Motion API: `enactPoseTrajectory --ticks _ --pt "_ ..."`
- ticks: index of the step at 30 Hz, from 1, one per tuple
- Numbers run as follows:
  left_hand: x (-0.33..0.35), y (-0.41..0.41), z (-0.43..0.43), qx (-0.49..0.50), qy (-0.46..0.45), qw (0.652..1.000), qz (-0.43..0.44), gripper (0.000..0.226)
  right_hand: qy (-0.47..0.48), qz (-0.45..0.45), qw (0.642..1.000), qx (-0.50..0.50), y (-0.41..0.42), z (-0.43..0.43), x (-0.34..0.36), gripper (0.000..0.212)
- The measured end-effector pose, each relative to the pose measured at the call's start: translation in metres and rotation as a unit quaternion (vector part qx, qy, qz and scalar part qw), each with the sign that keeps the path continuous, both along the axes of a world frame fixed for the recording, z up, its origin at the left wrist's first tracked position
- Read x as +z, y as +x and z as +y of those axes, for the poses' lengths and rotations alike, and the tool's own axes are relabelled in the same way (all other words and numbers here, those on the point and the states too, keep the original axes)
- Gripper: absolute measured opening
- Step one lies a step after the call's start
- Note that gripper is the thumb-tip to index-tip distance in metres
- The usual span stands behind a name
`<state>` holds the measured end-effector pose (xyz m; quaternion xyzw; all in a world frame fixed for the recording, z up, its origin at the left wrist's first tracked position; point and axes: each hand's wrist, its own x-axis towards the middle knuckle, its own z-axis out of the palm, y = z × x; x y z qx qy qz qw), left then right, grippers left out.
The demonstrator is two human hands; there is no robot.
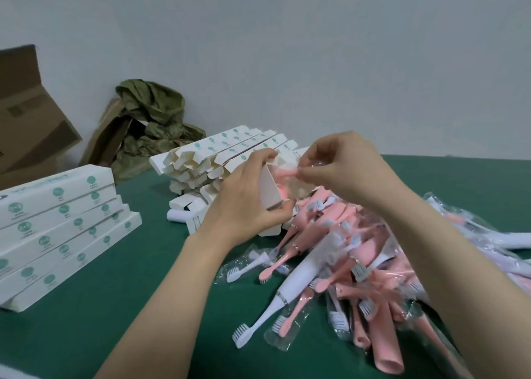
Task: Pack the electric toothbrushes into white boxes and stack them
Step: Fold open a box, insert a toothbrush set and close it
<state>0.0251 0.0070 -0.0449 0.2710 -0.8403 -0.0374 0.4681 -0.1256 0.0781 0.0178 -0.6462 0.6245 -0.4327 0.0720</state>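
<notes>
White cardboard box (270, 190), long and narrow, is held with its open end up in the left hand (244, 206), fingers and thumb curled round its sides. A pink plastic toothbrush in clear film (283, 173) sits at the box mouth, pinched by the thumb and forefinger of the right hand (344, 172); the remaining fingers are loosely bent. Both forearms reach forward over the green table (115, 321). Closed white boxes with green round marks (57, 229) are stacked at left. Open-flapped white boxes (218, 154) are heaped behind the hands. Film-wrapped pink and white toothbrushes (359, 249) lie piled at right, glossy and crinkled.
</notes>
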Motion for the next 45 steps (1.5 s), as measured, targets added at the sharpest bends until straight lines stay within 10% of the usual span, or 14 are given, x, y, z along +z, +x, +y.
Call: enactPoseTrajectory --ticks 6,15,24,31,35,39,45 --pt "0.003 -0.004 0.003 -0.017 0.011 1.0 0.023 0.072 -0.063 0.157 0.985 -0.023 0.024 0.001 -0.002 0.017" --pt "0.006 -0.001 0.004 -0.019 0.025 0.999 0.035 0.069 -0.09 -0.039 0.994 0.047 0.019 -0.003 -0.01 0.018" --pt "0.004 0.001 -0.002 -0.012 0.035 0.998 0.058 0.075 -0.273 0.079 0.959 0.012 0.028 -0.013 -0.028 0.009" --pt "0.0 -0.001 -0.002 -0.016 0.016 1.0 0.009 0.078 -0.092 0.193 0.976 0.047 0.023 -0.02 -0.03 0.024" --pt "0.001 -0.001 -0.003 -0.005 -0.011 0.997 0.072 0.07 -0.148 0.052 0.987 -0.038 0.016 -0.015 -0.024 0.032" --pt "0.0 -0.001 -0.003 -0.018 -0.012 0.995 0.096 0.073 -0.01 -0.213 0.976 0.042 0.02 -0.015 -0.022 0.034" --pt "0.002 0.0 -0.004 -0.044 0.053 0.993 0.091 0.091 -0.05 -0.248 0.966 0.043 0.023 -0.018 -0.021 0.036"
